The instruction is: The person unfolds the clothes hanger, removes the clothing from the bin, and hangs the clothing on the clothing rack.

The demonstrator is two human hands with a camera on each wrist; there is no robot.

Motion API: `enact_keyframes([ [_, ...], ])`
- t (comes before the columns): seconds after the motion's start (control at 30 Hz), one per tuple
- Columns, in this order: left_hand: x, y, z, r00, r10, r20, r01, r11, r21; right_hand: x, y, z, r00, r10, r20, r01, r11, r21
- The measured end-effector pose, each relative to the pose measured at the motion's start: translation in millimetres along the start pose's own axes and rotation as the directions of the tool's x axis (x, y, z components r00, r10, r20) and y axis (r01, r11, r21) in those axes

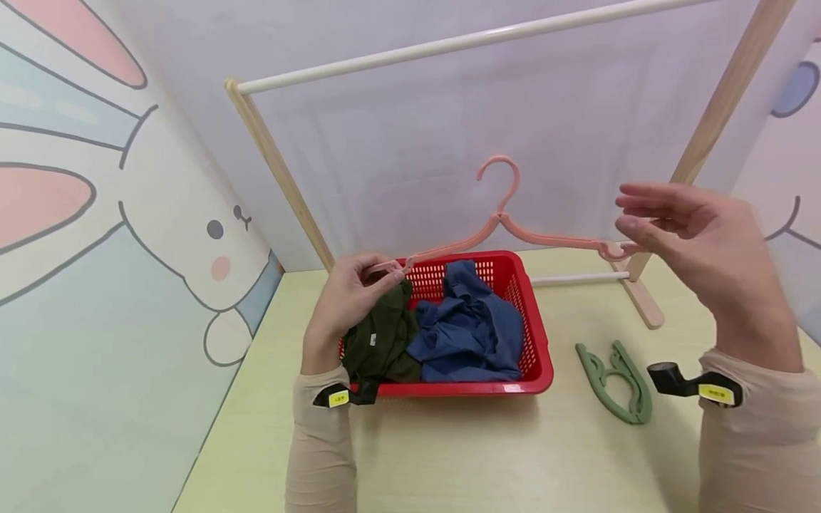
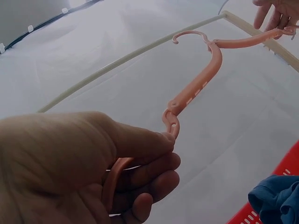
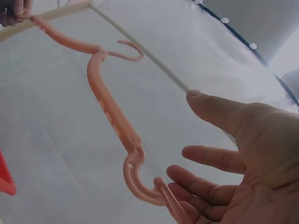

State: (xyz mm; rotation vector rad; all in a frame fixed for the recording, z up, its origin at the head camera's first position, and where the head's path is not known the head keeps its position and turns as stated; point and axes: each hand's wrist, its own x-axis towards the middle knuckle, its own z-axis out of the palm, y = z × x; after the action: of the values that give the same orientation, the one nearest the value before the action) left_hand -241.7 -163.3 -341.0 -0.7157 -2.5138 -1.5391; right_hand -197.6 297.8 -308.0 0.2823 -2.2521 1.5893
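Note:
A pink folding hanger (image 1: 551,240) is spread out in the air above the basket, hook upward. My left hand (image 1: 349,296) pinches its left end between thumb and fingers, and the end piece runs back into the palm in the left wrist view. At the other end my right hand (image 1: 705,249) has its thumb lifted away and its fingers loosely extended. In the right wrist view the hanger's right end piece (image 3: 170,200) lies against the lower fingers (image 3: 201,186). Below, the red basket (image 1: 535,342) holds a dark green garment (image 1: 385,342) and a blue garment (image 1: 471,328).
A green folded hanger (image 1: 618,385) lies on the table (image 1: 449,456) right of the basket. Behind stands a rack with a white rail (image 1: 449,47) and wooden posts (image 1: 731,92). Its low white bar (image 1: 580,278) runs behind the basket. A rabbit-painted wall (image 1: 173,214) borders the left.

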Motion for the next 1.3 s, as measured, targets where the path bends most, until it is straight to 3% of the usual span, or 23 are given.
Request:
enact_keyframes([
  [0.13, 0.9, -0.2, 5.7, 1.000, 0.018, 0.025, -0.018, 1.000, 0.003, 1.7, -3, 13, 0.999, -0.038, 0.030, 0.039, 0.999, -0.027],
  [0.3, 2.8, -0.3, 11.9, 0.997, 0.046, 0.062, -0.047, 0.999, 0.019, -0.2, -7, 25, 0.995, 0.030, 0.091, -0.024, 0.997, -0.075],
  [0.5, 3.4, 3.6, 17.7, 0.997, 0.023, 0.079, -0.025, 0.999, 0.028, -1.0, -11, 40, 0.991, 0.036, 0.132, -0.015, 0.988, -0.152],
  [0.7, 5.1, 7.0, 24.2, 0.994, 0.023, 0.105, -0.026, 0.999, 0.024, -3.0, -15, 52, 0.984, 0.024, 0.176, -0.001, 0.991, -0.133],
  [0.93, 6.6, 9.2, 30.2, 0.990, 0.034, 0.136, -0.035, 0.999, 0.009, -4.3, -16, 58, 0.970, 0.065, 0.236, -0.039, 0.993, -0.111],
  [1.3, 9.0, 9.5, 37.2, 0.988, 0.047, 0.145, -0.049, 0.999, 0.008, -6.4, -15, 56, 0.970, 0.026, 0.244, 0.006, 0.992, -0.129],
])
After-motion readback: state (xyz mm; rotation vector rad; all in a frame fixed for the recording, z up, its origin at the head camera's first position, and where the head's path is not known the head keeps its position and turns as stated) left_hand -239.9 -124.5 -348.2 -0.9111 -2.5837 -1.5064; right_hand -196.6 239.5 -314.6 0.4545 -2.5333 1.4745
